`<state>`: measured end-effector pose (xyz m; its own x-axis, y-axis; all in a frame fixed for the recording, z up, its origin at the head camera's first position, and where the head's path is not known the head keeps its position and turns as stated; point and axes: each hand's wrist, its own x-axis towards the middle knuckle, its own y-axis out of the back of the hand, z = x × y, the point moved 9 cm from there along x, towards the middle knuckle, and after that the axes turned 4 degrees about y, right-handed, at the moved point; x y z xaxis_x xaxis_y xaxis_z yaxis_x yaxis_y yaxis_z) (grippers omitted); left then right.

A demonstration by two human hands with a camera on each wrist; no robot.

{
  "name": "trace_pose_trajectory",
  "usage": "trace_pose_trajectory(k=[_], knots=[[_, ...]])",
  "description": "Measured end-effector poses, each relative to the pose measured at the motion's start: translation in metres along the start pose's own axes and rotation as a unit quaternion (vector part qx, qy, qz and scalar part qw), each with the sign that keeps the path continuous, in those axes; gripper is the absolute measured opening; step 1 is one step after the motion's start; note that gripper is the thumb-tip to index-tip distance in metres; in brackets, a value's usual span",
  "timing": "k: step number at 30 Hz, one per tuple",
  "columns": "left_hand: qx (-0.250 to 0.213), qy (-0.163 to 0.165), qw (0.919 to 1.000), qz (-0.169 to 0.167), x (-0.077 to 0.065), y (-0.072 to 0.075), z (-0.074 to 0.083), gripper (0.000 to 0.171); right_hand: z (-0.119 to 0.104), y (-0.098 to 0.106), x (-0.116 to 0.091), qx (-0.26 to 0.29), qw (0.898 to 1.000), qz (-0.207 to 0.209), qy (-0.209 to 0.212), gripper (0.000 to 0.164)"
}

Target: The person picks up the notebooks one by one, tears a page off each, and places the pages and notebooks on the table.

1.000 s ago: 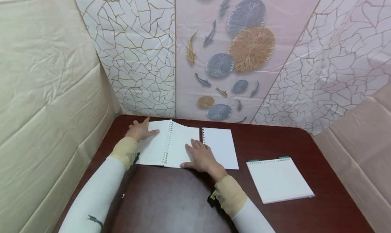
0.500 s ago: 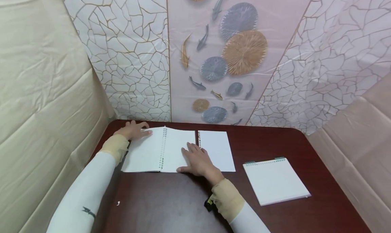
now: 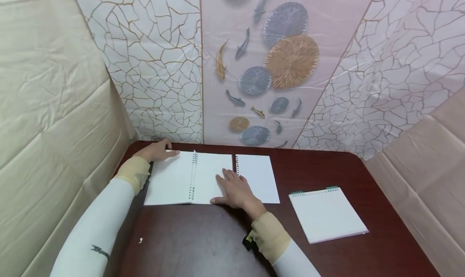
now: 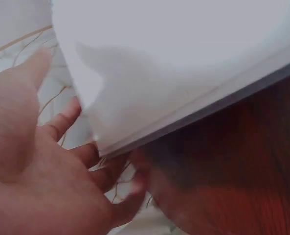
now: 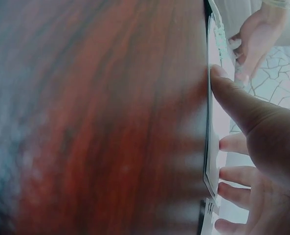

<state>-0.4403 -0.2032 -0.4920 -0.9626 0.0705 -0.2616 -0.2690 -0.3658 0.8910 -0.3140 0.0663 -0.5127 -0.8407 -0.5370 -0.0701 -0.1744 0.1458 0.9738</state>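
Observation:
A spiral notebook [image 3: 170,184] lies spread with blank white pages at the back left of the table. My left hand [image 3: 154,151] is at its far left corner, the thumb reaching over the page. In the left wrist view, the left hand's fingers [image 4: 64,120] extend around that corner, the thumb lifted clear of the paper. Flat on the right-hand page rests my right hand [image 3: 236,190], fingers spread and thumb near the front edge. Its fingertips lie by the gap to a second white pad [image 3: 258,180], whose left edge shows dark binding holes.
A third spiral pad [image 3: 328,214] with green rings lies at the right of the dark red table [image 3: 189,240]. A small white scrap [image 3: 140,240] is near the front left. Patterned cloth [image 3: 167,87] hangs right behind the table's back edge.
The left hand has shifted left and away, toward the notebook's far corner. The left page, partly under it before, is now more exposed, and the pages lie flatter. The right hand stays on its page.

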Motion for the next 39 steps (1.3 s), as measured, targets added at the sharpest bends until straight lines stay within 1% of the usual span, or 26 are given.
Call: trace_pose_trajectory(k=[4, 5, 7, 9, 11, 12, 13, 15, 17, 18, 20, 22, 24, 26, 27, 28, 29, 31, 32, 33, 34, 35, 36, 38, 39], knots=[[-0.010, -0.020, 0.9996, 0.018, -0.007, 0.017, -0.004, 0.055, -0.001, 0.000, -0.001, 0.010, 1.000, -0.001, 0.003, 0.093], [-0.015, -0.019, 0.9996, 0.012, -0.010, 0.020, -0.006, 0.055, -0.001, 0.000, -0.002, 0.014, 1.000, -0.002, 0.004, 0.093], [-0.045, -0.001, 0.9987, -0.022, -0.016, 0.021, -0.013, 0.057, -0.002, 0.000, -0.002, 0.020, 1.000, -0.002, 0.007, 0.093], [-0.080, 0.018, 0.9945, -0.065, -0.022, 0.022, -0.019, 0.056, -0.003, 0.001, -0.001, 0.021, 1.000, 0.000, 0.011, 0.093], [-0.109, 0.019, 0.9883, -0.104, -0.026, 0.022, -0.017, 0.058, -0.003, 0.001, 0.000, 0.017, 1.000, -0.002, 0.013, 0.093], [-0.120, 0.010, 0.9862, -0.114, -0.028, 0.025, -0.013, 0.059, -0.002, 0.001, 0.001, 0.015, 1.000, -0.004, 0.013, 0.094], [-0.126, -0.007, 0.9853, -0.115, -0.028, 0.028, -0.006, 0.061, -0.002, 0.002, 0.001, 0.010, 1.000, -0.006, 0.014, 0.094], [-0.149, -0.056, 0.9810, -0.110, -0.027, 0.035, 0.015, 0.060, -0.001, 0.003, 0.002, 0.006, 1.000, -0.009, 0.016, 0.093], [-0.182, -0.103, 0.9732, -0.095, -0.027, 0.041, 0.040, 0.051, 0.000, 0.006, 0.004, 0.008, 1.000, -0.009, 0.022, 0.091], [-0.203, -0.120, 0.9678, -0.088, -0.026, 0.043, 0.052, 0.045, 0.000, 0.007, 0.005, 0.014, 1.000, -0.007, 0.027, 0.088], [-0.245, -0.146, 0.9548, -0.084, -0.026, 0.043, 0.076, 0.031, 0.001, 0.010, 0.007, 0.041, 0.999, 0.003, 0.032, 0.081], [-0.268, -0.155, 0.9479, -0.076, -0.026, 0.040, 0.096, 0.025, 0.002, 0.014, 0.010, 0.074, 0.996, 0.021, 0.038, 0.069], [-0.279, -0.159, 0.9448, -0.067, -0.026, 0.034, 0.112, 0.024, 0.003, 0.020, 0.012, 0.117, 0.990, 0.058, 0.044, 0.055], [-0.274, -0.159, 0.9471, -0.052, -0.025, 0.027, 0.125, 0.023, 0.006, 0.031, 0.012, 0.164, 0.980, 0.109, 0.036, 0.044], [-0.268, -0.158, 0.9493, -0.043, -0.024, 0.024, 0.131, 0.024, 0.008, 0.037, 0.013, 0.188, 0.972, 0.138, 0.026, 0.041], [-0.264, -0.159, 0.9508, -0.035, -0.024, 0.021, 0.136, 0.025, 0.009, 0.044, 0.012, 0.224, 0.961, 0.159, 0.018, 0.041], [-0.255, -0.158, 0.9535, -0.024, -0.025, 0.018, 0.141, 0.025, 0.011, 0.050, 0.012, 0.266, 0.948, 0.174, 0.008, 0.044], [-0.230, -0.165, 0.9592, 0.001, -0.024, 0.013, 0.150, 0.026, 0.013, 0.058, 0.012, 0.345, 0.920, 0.185, -0.024, 0.046], [-0.217, -0.170, 0.9612, 0.012, -0.025, 0.010, 0.155, 0.027, 0.014, 0.060, 0.012, 0.378, 0.907, 0.182, -0.045, 0.046], [-0.201, -0.176, 0.9635, 0.020, -0.025, 0.006, 0.160, 0.028, 0.015, 0.062, 0.013, 0.406, 0.894, 0.178, -0.060, 0.043], [-0.183, -0.181, 0.9659, 0.027, -0.026, 0.002, 0.164, 0.030, 0.016, 0.062, 0.012, 0.424, 0.886, 0.173, -0.075, 0.039], [-0.162, -0.184, 0.9689, 0.034, -0.027, -0.002, 0.168, 0.034, 0.019, 0.063, 0.012, 0.425, 0.883, 0.174, -0.093, 0.033], [-0.139, -0.190, 0.9710, 0.041, -0.029, -0.006, 0.171, 0.040, 0.022, 0.064, 0.010, 0.416, 0.885, 0.178, -0.111, 0.026], [-0.094, -0.184, 0.9773, 0.046, -0.034, -0.014, 0.175, 0.053, 0.029, 0.064, 0.008, 0.386, 0.892, 0.190, -0.138, 0.019], [-0.068, -0.175, 0.9810, 0.047, -0.037, -0.019, 0.176, 0.059, 0.032, 0.063, 0.007, 0.365, 0.899, 0.195, -0.147, 0.017]])
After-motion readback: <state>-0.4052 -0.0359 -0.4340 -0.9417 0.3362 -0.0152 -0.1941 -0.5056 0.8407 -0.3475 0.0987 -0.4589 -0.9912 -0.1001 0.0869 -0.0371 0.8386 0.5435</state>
